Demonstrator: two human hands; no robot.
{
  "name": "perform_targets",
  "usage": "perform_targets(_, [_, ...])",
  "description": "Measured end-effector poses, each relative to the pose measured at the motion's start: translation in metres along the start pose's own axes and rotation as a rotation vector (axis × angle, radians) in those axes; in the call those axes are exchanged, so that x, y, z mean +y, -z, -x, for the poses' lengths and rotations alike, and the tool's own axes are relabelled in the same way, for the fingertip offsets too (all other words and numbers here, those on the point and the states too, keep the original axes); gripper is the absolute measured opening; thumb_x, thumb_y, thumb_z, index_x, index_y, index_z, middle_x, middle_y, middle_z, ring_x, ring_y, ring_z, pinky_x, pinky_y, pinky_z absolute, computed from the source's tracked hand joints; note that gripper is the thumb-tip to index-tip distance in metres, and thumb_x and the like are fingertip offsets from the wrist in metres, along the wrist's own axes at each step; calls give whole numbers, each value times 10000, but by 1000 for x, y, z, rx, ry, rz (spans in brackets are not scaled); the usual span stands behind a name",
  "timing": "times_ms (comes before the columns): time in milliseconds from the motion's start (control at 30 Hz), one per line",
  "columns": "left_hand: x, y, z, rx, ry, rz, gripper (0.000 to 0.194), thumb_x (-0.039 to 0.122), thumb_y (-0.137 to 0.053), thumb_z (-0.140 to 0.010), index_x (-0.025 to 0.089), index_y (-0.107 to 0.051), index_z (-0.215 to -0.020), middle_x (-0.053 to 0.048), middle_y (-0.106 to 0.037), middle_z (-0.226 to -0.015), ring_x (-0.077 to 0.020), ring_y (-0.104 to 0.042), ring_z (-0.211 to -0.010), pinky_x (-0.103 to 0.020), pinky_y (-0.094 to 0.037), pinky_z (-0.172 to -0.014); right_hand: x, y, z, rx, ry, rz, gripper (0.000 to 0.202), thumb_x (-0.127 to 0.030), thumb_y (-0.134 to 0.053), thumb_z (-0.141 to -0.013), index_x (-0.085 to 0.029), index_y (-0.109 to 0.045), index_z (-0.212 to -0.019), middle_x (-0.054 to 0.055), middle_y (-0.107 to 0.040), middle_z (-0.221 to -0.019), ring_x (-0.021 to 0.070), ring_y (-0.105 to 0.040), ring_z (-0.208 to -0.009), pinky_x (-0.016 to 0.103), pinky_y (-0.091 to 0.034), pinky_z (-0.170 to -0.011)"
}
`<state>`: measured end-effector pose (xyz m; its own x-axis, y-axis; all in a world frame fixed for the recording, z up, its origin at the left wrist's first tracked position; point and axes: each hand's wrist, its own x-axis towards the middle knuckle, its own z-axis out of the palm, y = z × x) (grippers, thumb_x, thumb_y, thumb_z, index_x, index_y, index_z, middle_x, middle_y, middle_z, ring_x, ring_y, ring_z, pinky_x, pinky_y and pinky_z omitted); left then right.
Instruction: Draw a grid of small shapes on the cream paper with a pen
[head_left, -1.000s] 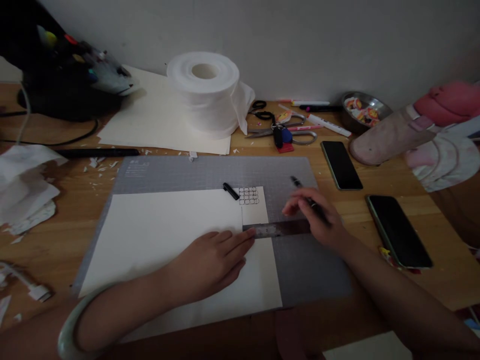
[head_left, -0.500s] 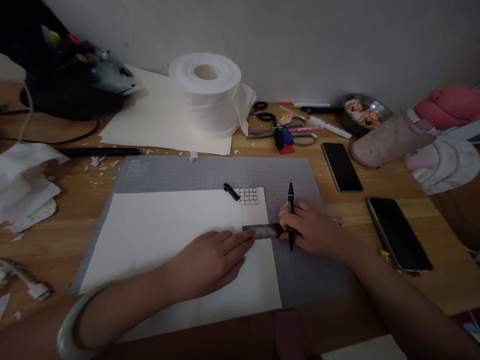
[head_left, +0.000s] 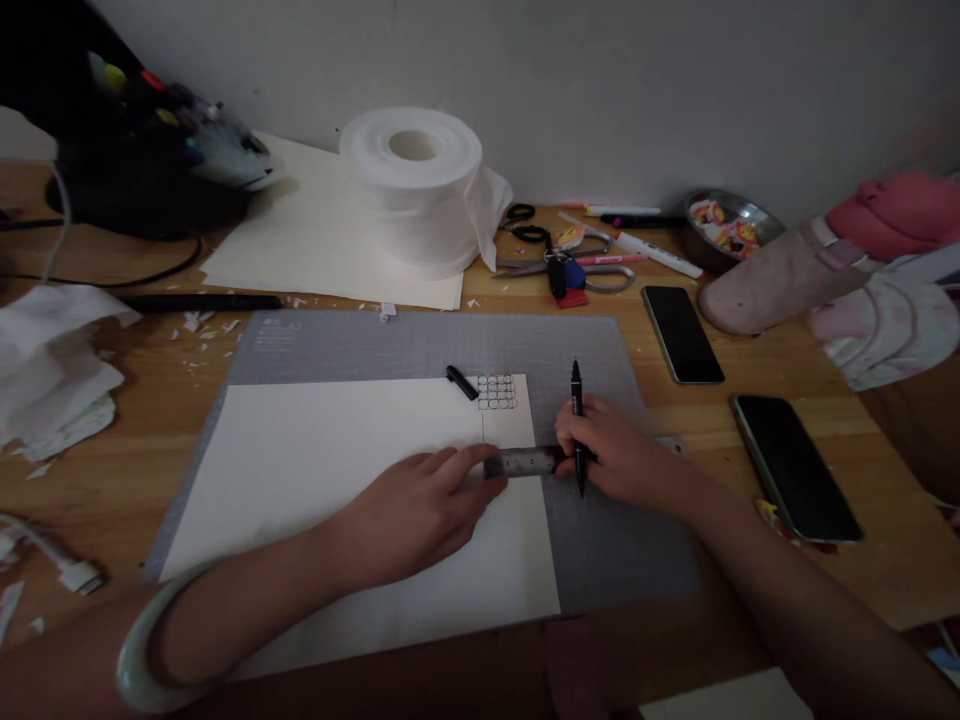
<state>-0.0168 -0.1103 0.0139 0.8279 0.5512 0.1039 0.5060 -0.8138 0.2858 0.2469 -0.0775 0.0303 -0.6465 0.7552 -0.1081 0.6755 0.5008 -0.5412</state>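
Observation:
A metal ruler (head_left: 531, 461) lies across the right part of a white paper sheet (head_left: 300, 460) and reaches past its edge. The fingertips of my left hand (head_left: 427, 505) grip the ruler's left end, with the palm over the paper. My right hand (head_left: 611, 450) is closed around an upright black double-ended marker (head_left: 577, 400), and its fingers also touch the ruler. Above the ruler, a small grid of rounded cells (head_left: 497, 392) is drawn near the paper's top right corner, with a thin vertical line below it. A black marker cap (head_left: 461, 382) rests beside the grid.
Under the paper is a grey cutting mat (head_left: 427, 345). Behind stand a paper roll (head_left: 412, 200), scissors (head_left: 525, 267), pens and a metal bowl (head_left: 731, 225). Two phones (head_left: 682, 335) and a pink-lidded bottle (head_left: 795, 265) lie at right. Crumpled tissue (head_left: 52, 350) and a white cable (head_left: 75, 573) are at left.
My left hand's fingertips have drawn back a little to the left along the ruler, uncovering more of its markings. My right hand and the marker have shifted slightly left.

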Motion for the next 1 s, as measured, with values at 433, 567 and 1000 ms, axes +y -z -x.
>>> perform_targets(433, [-1,1,-1,171,181,-9,429,216,-435,-898,141,-392,-1318,-148,-525,-1230,-264,-509,-1120,-423,-466,-924,-6,3,3,8,-50,-23,160,-160,-607,-795,-198,-456,-757,28,-534,-809,171,-485,-778,272,-363,-668])
perform_targets(567, [-1,-4,-1,208,257,-126,621,367,-477,-880,78,-286,-1395,-200,-420,-1375,-343,-366,-1283,-490,-369,-1008,-6,2,5,-7,-68,-57,157,-161,-600,-794,-206,-452,-771,3,-539,-771,147,-487,-713,247,-340,-618])
perform_targets(1000, [-3,-17,2,120,363,-312,705,522,-350,-900,20,-316,-1393,-206,-317,-1461,-361,-267,-1363,-519,-235,-1082,3,-3,1,99,-162,-414,151,-195,-560,-801,-208,-456,-692,10,-635,-795,147,-586,-734,279,-437,-665])
